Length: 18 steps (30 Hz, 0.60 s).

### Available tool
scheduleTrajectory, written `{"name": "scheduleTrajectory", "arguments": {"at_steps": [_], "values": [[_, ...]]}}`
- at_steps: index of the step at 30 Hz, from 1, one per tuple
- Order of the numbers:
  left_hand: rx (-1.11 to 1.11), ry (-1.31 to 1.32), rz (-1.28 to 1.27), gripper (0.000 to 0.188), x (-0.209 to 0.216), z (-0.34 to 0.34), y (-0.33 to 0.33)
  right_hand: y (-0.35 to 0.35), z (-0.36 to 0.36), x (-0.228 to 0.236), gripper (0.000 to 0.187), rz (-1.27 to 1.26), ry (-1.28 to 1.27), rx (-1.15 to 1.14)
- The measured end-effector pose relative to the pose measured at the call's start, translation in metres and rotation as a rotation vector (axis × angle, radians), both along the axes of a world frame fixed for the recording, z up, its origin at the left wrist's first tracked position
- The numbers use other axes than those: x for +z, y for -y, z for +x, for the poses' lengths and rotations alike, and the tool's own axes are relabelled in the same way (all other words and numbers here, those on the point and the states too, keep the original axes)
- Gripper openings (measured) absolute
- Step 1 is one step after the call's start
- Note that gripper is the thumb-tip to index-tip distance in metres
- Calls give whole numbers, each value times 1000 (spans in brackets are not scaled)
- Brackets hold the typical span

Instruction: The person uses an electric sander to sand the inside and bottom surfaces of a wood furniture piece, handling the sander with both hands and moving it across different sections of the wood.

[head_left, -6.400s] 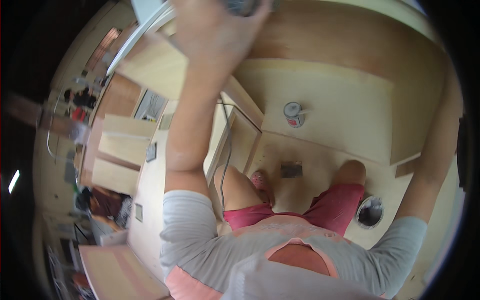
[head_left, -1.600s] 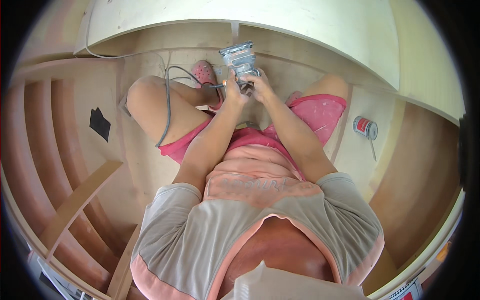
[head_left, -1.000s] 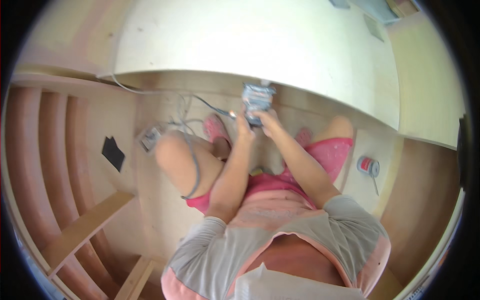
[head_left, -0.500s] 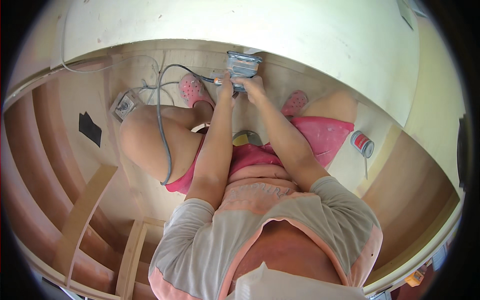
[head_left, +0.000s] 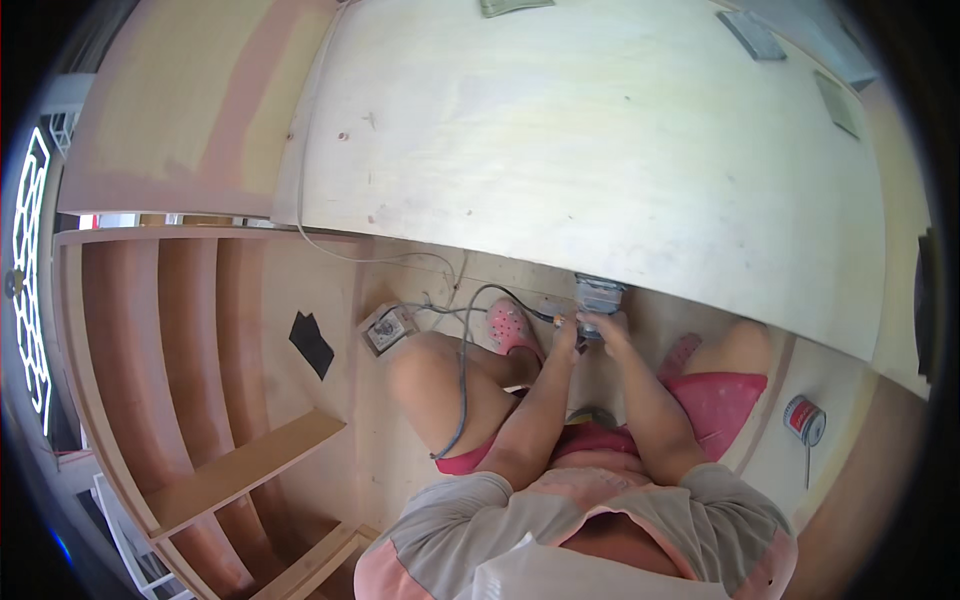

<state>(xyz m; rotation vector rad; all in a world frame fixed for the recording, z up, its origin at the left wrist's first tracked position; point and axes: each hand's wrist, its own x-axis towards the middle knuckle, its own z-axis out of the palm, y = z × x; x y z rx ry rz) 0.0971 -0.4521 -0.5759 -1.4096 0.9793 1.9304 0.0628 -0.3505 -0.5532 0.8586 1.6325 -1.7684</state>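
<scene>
A grey power sander [head_left: 600, 290] is held out in front of me, its far end close to the lower edge of a large white panel [head_left: 560, 150]. My left hand [head_left: 566, 334] is closed round its rear part, beside the point where the dark cord [head_left: 462, 375] leaves it. From the other side, my right hand [head_left: 607, 329] grips the sander's body, fingers wrapped over it. Whether the sander's pad touches the panel, I cannot tell. The cord loops left and runs down over my left thigh.
A socket box [head_left: 388, 328] with cables lies left of my left pink clog [head_left: 510, 322]. To the right stands a red-and-grey can [head_left: 803, 420] with a thin stick beside it. Wooden shelving [head_left: 185, 350] with a crosspiece [head_left: 250, 468] fills the left. A black patch [head_left: 312, 345] is nearby.
The view has swung up and to the left, so more of the panel and shelving shows. Both hands keep their hold on the sander.
</scene>
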Motion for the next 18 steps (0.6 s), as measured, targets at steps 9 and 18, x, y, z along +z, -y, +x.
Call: {"name": "scheduleTrajectory", "arguments": {"at_steps": [9, 18], "values": [[-143, -225, 94, 49, 48, 1, -10, -12, 25, 47, 62, 110, -188, -378], [-1122, -300, -60, 56, 139, 22, -13, -72, 65, 115, 75, -49, -310, -589]]}}
